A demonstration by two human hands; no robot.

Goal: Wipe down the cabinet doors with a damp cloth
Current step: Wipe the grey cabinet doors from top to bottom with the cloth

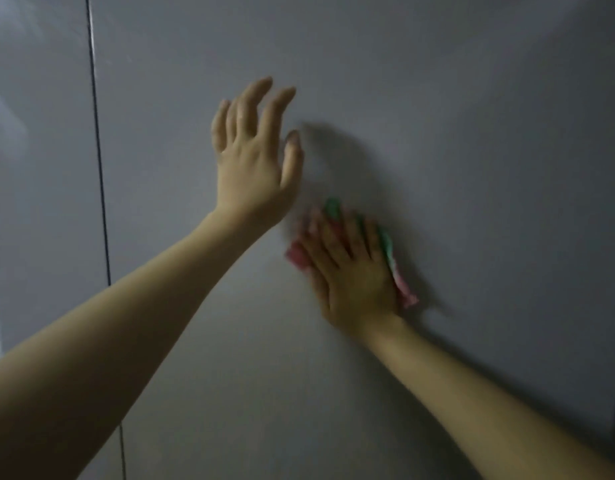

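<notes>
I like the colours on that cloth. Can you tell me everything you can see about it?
The cloth looks soft, with pink and green patches, though blur hides any pattern. It lies flat against the grey cabinet door, pinned there by the right hand, whose straight fingers spread over it. Only its edges show: green above the fingers, pink by the thumb, and a green-to-pink strip along the hand's right side. The left hand is apart from it, higher up.
</notes>
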